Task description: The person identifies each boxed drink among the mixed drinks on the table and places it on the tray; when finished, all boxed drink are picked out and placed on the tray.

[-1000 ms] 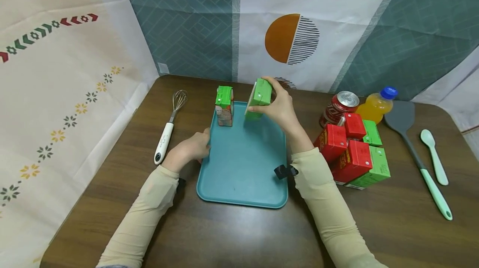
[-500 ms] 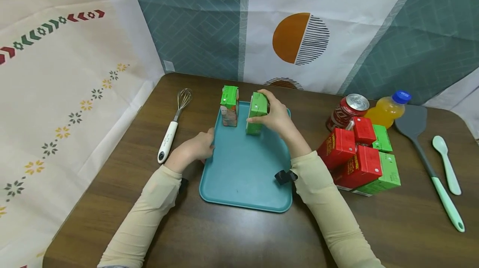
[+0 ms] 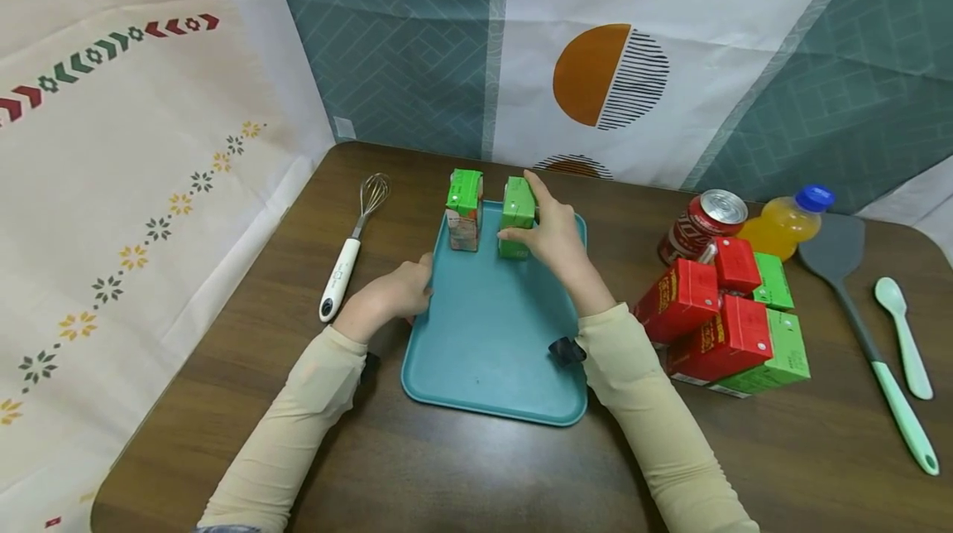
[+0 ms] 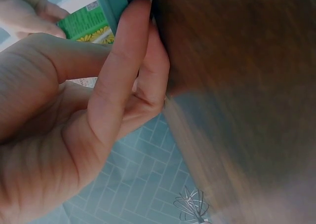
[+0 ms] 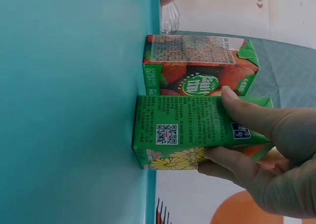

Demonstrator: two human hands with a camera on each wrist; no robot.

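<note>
A teal tray (image 3: 495,351) lies on the table. My left hand (image 3: 398,291) holds its left rim, and the curled fingers (image 4: 126,51) meet the tray edge in the left wrist view. My right hand (image 3: 554,237) grips a green juice carton (image 3: 516,218) between thumb and fingers. That carton stands upright on the tray's far part, and flowers and a QR code show on it in the right wrist view. To its left stands another juice carton (image 3: 465,214) with a green top and fruit pictures (image 5: 197,66), a small gap apart in the head view.
Right of the tray stand several red cartons (image 3: 677,301) and green cartons (image 3: 782,355), with a red can (image 3: 700,227) and an orange drink bottle (image 3: 785,223) behind. A spatula (image 3: 867,343) and a spoon (image 3: 904,338) lie far right. A whisk (image 3: 346,260) lies left.
My right hand has lowered the tilted green carton onto the tray, where it now stands upright, and shifted it slightly towards the far edge. The left hand stays at the tray's rim.
</note>
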